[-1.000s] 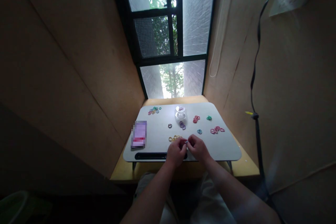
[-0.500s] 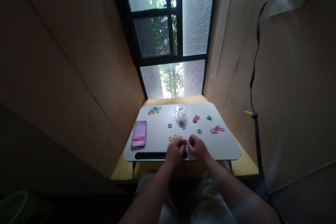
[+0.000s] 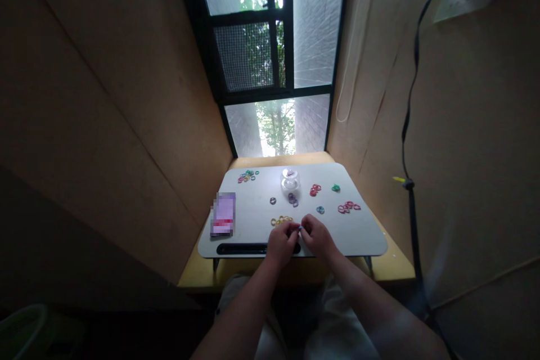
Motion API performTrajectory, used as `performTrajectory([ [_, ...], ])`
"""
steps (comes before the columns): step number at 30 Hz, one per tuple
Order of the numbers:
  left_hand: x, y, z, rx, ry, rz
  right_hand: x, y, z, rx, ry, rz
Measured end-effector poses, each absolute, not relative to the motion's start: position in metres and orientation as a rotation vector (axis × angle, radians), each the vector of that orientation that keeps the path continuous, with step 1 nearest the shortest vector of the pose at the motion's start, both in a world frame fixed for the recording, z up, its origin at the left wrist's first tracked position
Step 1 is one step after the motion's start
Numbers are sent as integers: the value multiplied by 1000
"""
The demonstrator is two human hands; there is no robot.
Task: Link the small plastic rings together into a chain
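Observation:
Near the front edge of the white lap table (image 3: pixel 253 230), my left hand (image 3: pixel 282 241) and my right hand (image 3: pixel 315 234) meet with fingers pinched. A tiny bluish piece (image 3: pixel 300 228) shows between the fingertips; its shape is too small to make out. Just beyond my left hand lie several yellow rings (image 3: pixel 280 220). Purple rings (image 3: pixel 292 199) rest by a clear jar (image 3: pixel 290 181), with a dark ring (image 3: pixel 273 201) to their left. Blue rings (image 3: pixel 320 210) lie beyond my right hand.
Red rings (image 3: pixel 314 190), green ones (image 3: pixel 335 187) and pinkish-red ones (image 3: pixel 349 207) sit on the right side. Mixed-colour rings (image 3: pixel 248 176) lie back left, above a blurred purple phone-like object (image 3: pixel 223 214). A dark slot (image 3: pixel 240 248) runs along the front edge.
The view has shifted very slightly. Both hands keep nearly the same place, fingertips together, and the bluish piece between them shows a little more clearly.

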State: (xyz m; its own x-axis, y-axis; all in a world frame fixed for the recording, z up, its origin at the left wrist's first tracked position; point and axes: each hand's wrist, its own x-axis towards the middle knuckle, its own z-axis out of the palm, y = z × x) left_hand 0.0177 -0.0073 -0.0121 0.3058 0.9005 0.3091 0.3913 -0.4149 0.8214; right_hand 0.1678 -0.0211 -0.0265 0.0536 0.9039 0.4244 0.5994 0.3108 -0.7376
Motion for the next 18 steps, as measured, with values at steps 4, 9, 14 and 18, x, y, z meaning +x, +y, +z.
performTrajectory([
  [4,18,-8,-11,1957,1186,1025,168,-21,-27,-1400,-1642,412],
  [9,18,-9,-11,1935,1183,1010,168,-20,-28,-1424,-1655,408],
  [14,19,-9,-9,1923,1174,1007,168,-21,-26,-1440,-1655,418],
  [18,20,-9,-9,1927,1167,1006,168,-21,-26,-1462,-1656,407],
])
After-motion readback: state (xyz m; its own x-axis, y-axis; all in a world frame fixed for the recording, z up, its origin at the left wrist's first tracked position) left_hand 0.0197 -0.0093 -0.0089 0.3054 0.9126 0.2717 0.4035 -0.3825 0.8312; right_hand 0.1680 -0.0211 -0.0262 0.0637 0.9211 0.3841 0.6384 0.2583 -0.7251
